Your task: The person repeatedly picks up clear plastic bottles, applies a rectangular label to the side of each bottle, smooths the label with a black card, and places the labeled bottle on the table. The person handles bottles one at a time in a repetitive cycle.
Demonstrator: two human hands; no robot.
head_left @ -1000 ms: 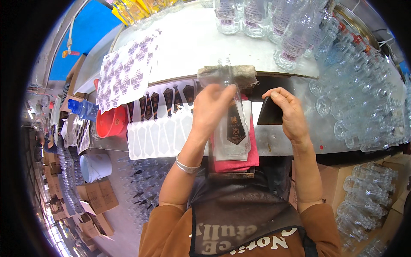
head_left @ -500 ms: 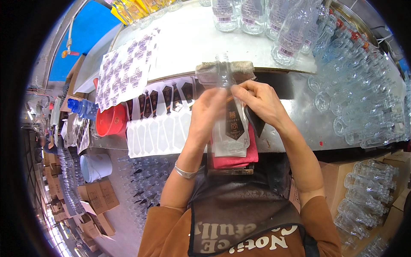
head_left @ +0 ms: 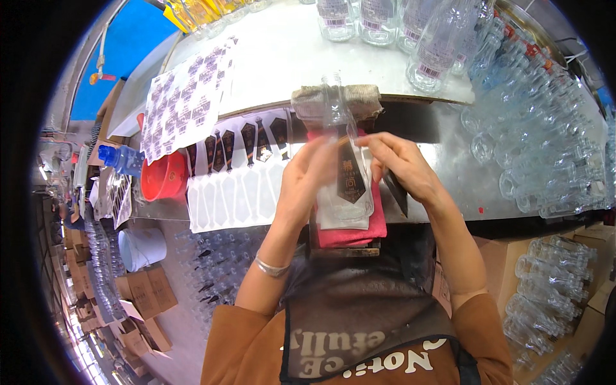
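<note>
A clear glass bottle (head_left: 334, 112) lies on a padded rest, its neck pointing away from me. On its upper side is a black tie-shaped label (head_left: 350, 168) with orange print. My left hand (head_left: 307, 172), smeared by motion, is at the bottle's left side, over its shoulder; its fingers cannot be made out. My right hand (head_left: 409, 168) is bent in at the right side of the label's upper end, thumb and forefinger close together. A dark flat blade-like piece (head_left: 396, 194) sticks out below its curled fingers. The bottle's neck lies on a rolled beige cloth (head_left: 308, 102), with a pink cloth (head_left: 350, 238) beneath its base.
A sheet of black tie-shaped labels (head_left: 234, 205), partly peeled, lies left of the bottle, near a red bucket (head_left: 164, 176). A printed label sheet (head_left: 183, 102) hangs over the shelf edge. Labelled bottles (head_left: 428, 61) stand at the back; many clear bottles (head_left: 545, 144) lie stacked at right.
My right hand has drawn slightly down and right, away from the label. The left hand has shifted slightly down and is still blurred. The bottle stays on the rest.
</note>
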